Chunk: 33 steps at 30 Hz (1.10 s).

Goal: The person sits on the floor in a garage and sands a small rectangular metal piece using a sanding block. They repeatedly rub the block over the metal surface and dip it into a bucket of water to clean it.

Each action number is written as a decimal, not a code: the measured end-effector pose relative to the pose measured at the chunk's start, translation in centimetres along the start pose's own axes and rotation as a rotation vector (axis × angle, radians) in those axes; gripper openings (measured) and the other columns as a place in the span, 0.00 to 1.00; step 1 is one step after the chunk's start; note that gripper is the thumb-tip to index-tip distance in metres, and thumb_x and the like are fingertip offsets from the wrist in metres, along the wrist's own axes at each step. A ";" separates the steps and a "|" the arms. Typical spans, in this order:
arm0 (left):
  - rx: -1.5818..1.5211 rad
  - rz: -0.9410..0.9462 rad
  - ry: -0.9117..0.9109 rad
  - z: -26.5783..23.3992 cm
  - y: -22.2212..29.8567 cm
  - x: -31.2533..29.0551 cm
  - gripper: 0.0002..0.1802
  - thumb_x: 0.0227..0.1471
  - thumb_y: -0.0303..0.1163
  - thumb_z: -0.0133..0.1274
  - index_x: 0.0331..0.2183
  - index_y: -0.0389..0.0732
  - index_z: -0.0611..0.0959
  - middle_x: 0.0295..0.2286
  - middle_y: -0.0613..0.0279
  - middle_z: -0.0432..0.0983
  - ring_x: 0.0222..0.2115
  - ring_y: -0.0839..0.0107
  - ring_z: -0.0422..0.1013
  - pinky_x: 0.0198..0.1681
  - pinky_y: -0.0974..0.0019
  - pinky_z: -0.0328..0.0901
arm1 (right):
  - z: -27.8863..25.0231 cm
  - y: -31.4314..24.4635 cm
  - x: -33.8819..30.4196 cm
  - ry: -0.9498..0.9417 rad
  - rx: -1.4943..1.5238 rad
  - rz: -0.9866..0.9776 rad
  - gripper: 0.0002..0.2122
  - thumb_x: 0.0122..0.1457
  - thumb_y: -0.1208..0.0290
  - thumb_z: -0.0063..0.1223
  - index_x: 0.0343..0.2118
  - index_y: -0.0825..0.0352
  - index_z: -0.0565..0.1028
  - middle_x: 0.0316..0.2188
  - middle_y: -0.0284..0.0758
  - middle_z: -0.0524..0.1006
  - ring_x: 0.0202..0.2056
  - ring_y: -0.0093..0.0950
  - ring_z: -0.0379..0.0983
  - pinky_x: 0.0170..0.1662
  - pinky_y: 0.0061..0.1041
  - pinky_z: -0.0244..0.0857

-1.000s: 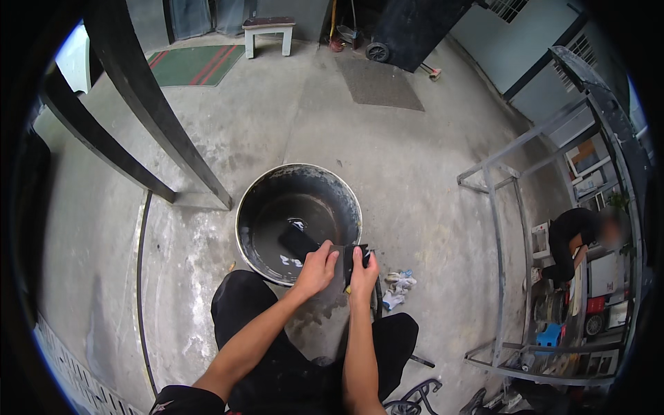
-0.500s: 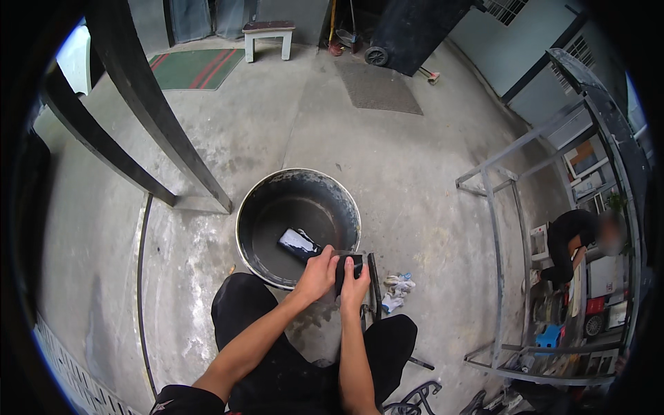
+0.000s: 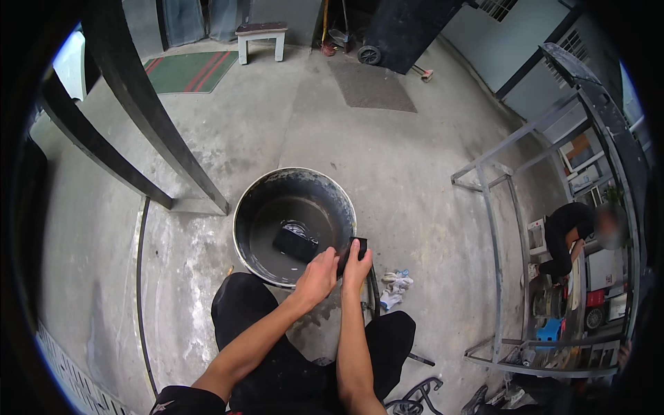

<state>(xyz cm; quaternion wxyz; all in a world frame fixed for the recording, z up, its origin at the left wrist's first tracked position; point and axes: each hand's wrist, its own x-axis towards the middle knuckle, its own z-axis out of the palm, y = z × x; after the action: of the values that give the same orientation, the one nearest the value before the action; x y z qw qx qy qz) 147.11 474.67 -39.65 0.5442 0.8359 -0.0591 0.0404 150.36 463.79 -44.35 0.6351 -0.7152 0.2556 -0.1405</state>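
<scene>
Above concrete (image 3: 429, 228), curled hands (image 3: 354, 268) touch a black block (image 3: 362, 247).

The right hand (image 3: 354, 266) covers most of the dark piece (image 3: 362, 245) it grips, leaving its full shape unclear; the fingertips of the left hand (image 3: 318, 278) are hidden, so its grip cannot be told. Ahead and left of the hands, how deep the black block (image 3: 295, 244) sits in the tub's water is unclear. Far right of them, a seated person's head (image 3: 609, 225) is blurred. Well beyond them, the picture's top edge cuts off a wheeled bin (image 3: 408, 31).
</scene>
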 end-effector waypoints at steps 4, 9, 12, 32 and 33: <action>0.002 -0.030 -0.010 0.1 0.1 -0.4 0.07 0.61 0.28 0.44 0.35 0.34 0.67 0.32 0.37 0.74 0.36 0.35 0.70 0.37 0.43 0.64 | -0.5 1.3 -2.5 -0.001 -0.097 -0.036 0.20 0.63 0.55 0.54 0.36 0.73 0.72 0.31 0.38 0.77 0.33 0.26 0.71 0.38 0.29 0.66; 0.040 -0.005 0.005 0.3 -0.2 0.1 0.07 0.61 0.28 0.44 0.35 0.34 0.68 0.32 0.36 0.74 0.37 0.36 0.70 0.37 0.43 0.64 | 0.5 0.1 0.4 0.031 -0.121 0.014 0.21 0.64 0.54 0.53 0.35 0.73 0.72 0.30 0.40 0.76 0.33 0.28 0.71 0.38 0.31 0.66; 0.020 -0.096 -0.035 0.1 0.1 -0.5 0.07 0.62 0.28 0.44 0.35 0.33 0.67 0.32 0.36 0.74 0.37 0.36 0.70 0.38 0.42 0.64 | 0.5 1.4 -2.7 0.087 -0.132 -0.101 0.21 0.64 0.53 0.53 0.35 0.73 0.72 0.29 0.38 0.75 0.31 0.27 0.69 0.36 0.30 0.65; 0.007 -0.053 -0.012 0.2 0.1 -0.1 0.07 0.61 0.28 0.44 0.35 0.34 0.68 0.32 0.35 0.74 0.37 0.35 0.70 0.37 0.42 0.64 | 1.2 0.4 -0.5 0.063 0.102 -0.012 0.19 0.65 0.57 0.53 0.26 0.69 0.66 0.24 0.30 0.68 0.28 0.20 0.61 0.32 0.26 0.60; 0.012 -0.074 -0.022 0.1 0.7 0.0 0.07 0.61 0.28 0.44 0.35 0.34 0.68 0.32 0.35 0.74 0.37 0.35 0.70 0.37 0.42 0.64 | 0.9 0.5 -0.7 0.068 0.105 -0.004 0.19 0.65 0.57 0.53 0.26 0.69 0.67 0.24 0.30 0.68 0.28 0.20 0.61 0.32 0.27 0.60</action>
<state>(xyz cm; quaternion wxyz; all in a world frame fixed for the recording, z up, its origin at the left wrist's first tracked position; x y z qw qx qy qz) 147.00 474.33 -39.10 0.5398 0.8411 -0.0338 0.0113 150.16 464.94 -44.88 0.6625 -0.6762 0.2678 -0.1792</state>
